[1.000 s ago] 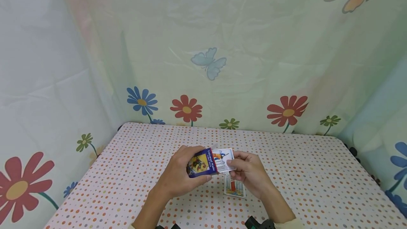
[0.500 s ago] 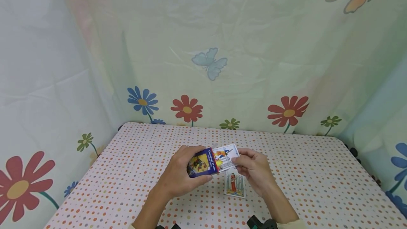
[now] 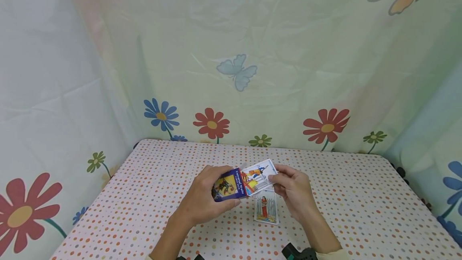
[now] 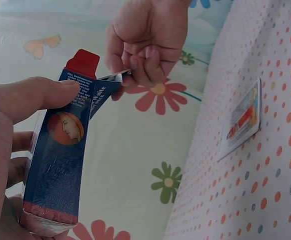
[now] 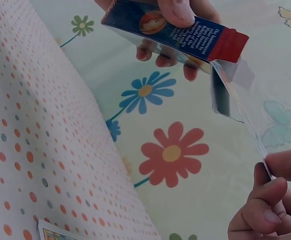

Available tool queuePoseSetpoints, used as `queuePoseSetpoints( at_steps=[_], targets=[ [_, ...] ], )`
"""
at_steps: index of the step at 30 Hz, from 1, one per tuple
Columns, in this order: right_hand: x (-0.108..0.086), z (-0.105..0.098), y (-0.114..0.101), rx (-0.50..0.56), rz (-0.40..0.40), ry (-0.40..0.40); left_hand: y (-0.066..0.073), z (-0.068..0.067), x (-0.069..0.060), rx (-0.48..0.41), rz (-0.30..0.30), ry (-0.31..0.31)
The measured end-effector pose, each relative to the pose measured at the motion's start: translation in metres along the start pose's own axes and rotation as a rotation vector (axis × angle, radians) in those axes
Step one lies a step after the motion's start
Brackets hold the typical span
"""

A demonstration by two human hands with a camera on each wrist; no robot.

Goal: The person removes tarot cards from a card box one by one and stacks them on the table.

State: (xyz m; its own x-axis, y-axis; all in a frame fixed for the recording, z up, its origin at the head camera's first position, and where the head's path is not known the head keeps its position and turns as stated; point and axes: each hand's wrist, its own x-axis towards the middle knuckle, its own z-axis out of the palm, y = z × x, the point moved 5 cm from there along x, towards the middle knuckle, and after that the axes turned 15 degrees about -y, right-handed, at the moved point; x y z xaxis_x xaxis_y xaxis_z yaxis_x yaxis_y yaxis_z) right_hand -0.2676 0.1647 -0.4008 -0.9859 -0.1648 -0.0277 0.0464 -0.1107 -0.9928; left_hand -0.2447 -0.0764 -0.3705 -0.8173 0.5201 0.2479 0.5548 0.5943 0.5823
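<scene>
My left hand (image 3: 202, 196) grips a blue tarot deck box (image 3: 226, 186) with its thumb along one side. The box lies tilted above the table, its open end toward the right. A tarot card (image 3: 259, 176) with a colourful figure sticks out of that end at a slant. Between thumb and fingers, my right hand (image 3: 296, 191) pinches the card's outer end. It looks thin edge-on in the right wrist view; whether it is one card or several, I cannot tell. Beside the box mouth stands a red flap (image 4: 83, 64). Below the hands, another tarot card (image 3: 266, 208) lies face up on the table.
A dotted cloth covers the table (image 3: 173, 159). Curtains (image 3: 288, 71) printed with flowers and butterflies hang behind it and at both sides. Small dark objects (image 3: 400, 172) show beyond the table's right edge.
My right hand has moved right and slightly up, drawing the pinched card further out of the box and tilting it more. The card on the table is less covered. My left hand stays put.
</scene>
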Motion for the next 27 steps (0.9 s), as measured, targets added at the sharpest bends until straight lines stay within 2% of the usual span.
queuePoseSetpoints(
  at_steps=[4, 14, 27],
  targets=[
    [-0.001, -0.004, -0.001, 0.004, -0.002, 0.026, -0.001, 0.001, 0.0, -0.003, -0.005, -0.015],
    [-0.001, -0.006, -0.003, -0.016, -0.033, 0.031, 0.001, 0.007, 0.002, -0.029, -0.026, -0.079],
    [-0.001, 0.004, -0.006, -0.133, -0.069, -0.029, 0.002, 0.01, 0.003, -0.024, -0.015, -0.097]
  ],
)
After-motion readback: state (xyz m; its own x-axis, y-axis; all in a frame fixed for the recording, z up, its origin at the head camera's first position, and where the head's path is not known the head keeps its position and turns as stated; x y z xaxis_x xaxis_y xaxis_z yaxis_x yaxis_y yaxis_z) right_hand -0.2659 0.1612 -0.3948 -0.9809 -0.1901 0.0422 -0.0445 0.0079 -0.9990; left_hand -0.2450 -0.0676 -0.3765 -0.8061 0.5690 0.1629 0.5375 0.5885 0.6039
